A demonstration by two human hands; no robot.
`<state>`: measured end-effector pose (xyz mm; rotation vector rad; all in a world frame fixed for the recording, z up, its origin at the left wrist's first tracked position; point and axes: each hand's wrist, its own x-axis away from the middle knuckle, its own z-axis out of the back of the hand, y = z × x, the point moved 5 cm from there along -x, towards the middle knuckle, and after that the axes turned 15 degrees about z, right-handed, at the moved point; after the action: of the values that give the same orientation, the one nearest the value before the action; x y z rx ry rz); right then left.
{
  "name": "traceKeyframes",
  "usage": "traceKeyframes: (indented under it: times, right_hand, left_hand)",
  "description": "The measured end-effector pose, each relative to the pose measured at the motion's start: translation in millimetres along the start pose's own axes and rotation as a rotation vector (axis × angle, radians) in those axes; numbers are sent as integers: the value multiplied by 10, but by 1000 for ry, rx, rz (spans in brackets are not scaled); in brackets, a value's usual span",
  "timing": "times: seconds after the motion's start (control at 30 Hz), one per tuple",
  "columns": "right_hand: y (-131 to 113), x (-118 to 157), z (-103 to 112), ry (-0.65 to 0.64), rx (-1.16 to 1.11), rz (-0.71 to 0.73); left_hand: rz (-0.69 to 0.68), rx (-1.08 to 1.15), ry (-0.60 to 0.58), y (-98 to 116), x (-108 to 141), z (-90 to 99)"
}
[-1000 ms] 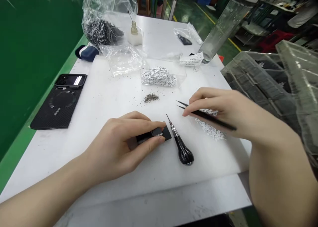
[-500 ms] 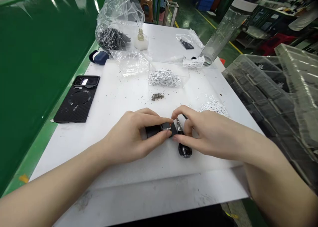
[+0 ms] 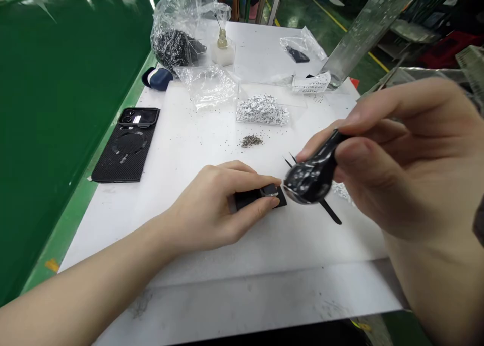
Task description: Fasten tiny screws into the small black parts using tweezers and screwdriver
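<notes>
My left hand (image 3: 223, 205) rests on the white mat, thumb and forefinger pinching a small black part (image 3: 269, 190) over a dark block (image 3: 282, 198). Raised at the right, close to the camera, my right hand (image 3: 393, 159) grips a black-handled screwdriver (image 3: 312, 179), its rounded end toward the left hand. The driver's metal tip is hidden by the fingers. Beneath it on the mat lie black tweezers (image 3: 331, 212), partly covered. A pile of tiny screws (image 3: 251, 141) sits beyond the left hand, in front of a clear tray of small white pieces (image 3: 262, 110).
A black phone (image 3: 126, 147) lies at the left near a green wall (image 3: 68, 83). Farther back are a bagged dark bundle (image 3: 174, 46), a small bottle (image 3: 222, 48), and a tall clear cylinder (image 3: 359, 33). Clear plastic boxes (image 3: 416, 73) stand at the right.
My right hand has left the block and lifted the screwdriver off the mat, up and to the right. The left hand keeps its pinch. The view has shifted slightly.
</notes>
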<state>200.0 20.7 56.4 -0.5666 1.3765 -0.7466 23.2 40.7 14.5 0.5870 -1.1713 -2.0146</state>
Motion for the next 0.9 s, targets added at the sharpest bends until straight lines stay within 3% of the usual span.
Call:
traceKeyframes:
  times: [0.07, 0.2, 0.33, 0.47, 0.6, 0.77, 0.9]
  right_hand:
    - [-2, 30, -60, 24, 67, 40]
    - [91, 69, -113, -119, 204, 32]
    - [112, 52, -11, -31, 178, 34]
    - [71, 49, -56, -133, 201, 53]
    - [44, 48, -5, 29, 165, 56]
    - [119, 41, -38, -102, 220, 52]
    - [126, 29, 50, 36, 154, 103]
  left_hand:
    - [-3, 3, -8, 0, -3, 0]
    - [27, -5, -1, -19, 0, -6]
    - [34, -15, 9, -23, 2, -6]
    - [24, -2, 12, -21, -2, 3]
    - [18, 4, 4, -17, 1, -11]
    - [46, 0, 38, -4, 14, -23]
    - [61, 7, 31, 5, 27, -29]
